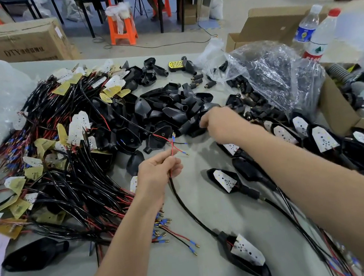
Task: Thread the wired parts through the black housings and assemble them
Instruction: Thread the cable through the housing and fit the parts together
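Observation:
My left hand [157, 172] pinches the red and black wire ends [174, 149] of a black cable [188, 210]. That cable runs down to a black housing [244, 258] with a white LED board [248, 249] in it, lying near the front of the table. My right hand [218, 124] reaches into the pile of empty black housings [172, 108] at the table's middle, fingers curled among them; what it holds is hidden. A big heap of wired LED boards [67, 155] lies to the left.
Finished housings with white boards [298, 134] lie in rows on the right. Behind them are a clear bag of small black connectors [269, 77], a cardboard box [342, 111] and two water bottles [319, 34]. One lone black housing [35, 256] lies front left.

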The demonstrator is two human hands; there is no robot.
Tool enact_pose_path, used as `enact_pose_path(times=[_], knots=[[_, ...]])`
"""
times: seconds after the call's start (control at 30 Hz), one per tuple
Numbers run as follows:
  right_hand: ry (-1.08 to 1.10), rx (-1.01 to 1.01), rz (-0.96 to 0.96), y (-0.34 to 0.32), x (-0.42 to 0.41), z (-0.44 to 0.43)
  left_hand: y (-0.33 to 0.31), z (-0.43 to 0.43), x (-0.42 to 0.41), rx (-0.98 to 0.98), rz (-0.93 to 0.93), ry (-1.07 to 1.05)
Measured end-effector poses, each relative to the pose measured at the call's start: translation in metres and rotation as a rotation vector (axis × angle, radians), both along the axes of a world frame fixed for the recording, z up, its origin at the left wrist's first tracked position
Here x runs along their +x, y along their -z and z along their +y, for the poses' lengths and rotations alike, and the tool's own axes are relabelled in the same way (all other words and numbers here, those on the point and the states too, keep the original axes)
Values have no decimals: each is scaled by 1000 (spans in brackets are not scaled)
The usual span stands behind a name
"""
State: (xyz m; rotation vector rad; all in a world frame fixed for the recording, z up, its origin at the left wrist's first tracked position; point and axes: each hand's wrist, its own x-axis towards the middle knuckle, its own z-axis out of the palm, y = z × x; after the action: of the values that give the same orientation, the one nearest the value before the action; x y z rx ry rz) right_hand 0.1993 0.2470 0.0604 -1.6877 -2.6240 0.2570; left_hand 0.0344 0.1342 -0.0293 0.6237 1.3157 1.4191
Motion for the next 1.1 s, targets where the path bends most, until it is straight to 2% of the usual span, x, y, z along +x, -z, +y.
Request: enact_pose_path(times=[0.1, 0.3, 0.4, 0.43, 0.5, 0.57, 0.63, 0.7, 0.93, 1.1], knots=[[-19, 7, -82, 29, -20, 2, 1, -1, 3, -22, 39, -18], [-121, 199, -238, 59, -31, -7, 7, -1, 6, -50, 149, -58], [-161, 222, -208, 57, -26, -14, 11, -2, 9, -60, 265, -31], [-168, 222, -150, 55, -25, -18, 11, -3, 9, -63, 335, -31], [-84, 178, 120, 50, -21, -26, 9, -5, 9, -48, 482, -48], [123, 2, 553, 45, -21, -35, 2, -11, 13, 34, 558, -66], [290, -233, 1030, 43, -23, -48, -3, -18, 17, 201, 719, -105], [387, -342, 1295, 46, -22, -59, -3, -23, 21, 302, 825, -155], [519, -348, 1575, 61, -22, -83, -5, -24, 16, 227, 773, -278], [406, -226, 1595, 65, -8, -87, -11, -23, 17, 228, 896, -286]])
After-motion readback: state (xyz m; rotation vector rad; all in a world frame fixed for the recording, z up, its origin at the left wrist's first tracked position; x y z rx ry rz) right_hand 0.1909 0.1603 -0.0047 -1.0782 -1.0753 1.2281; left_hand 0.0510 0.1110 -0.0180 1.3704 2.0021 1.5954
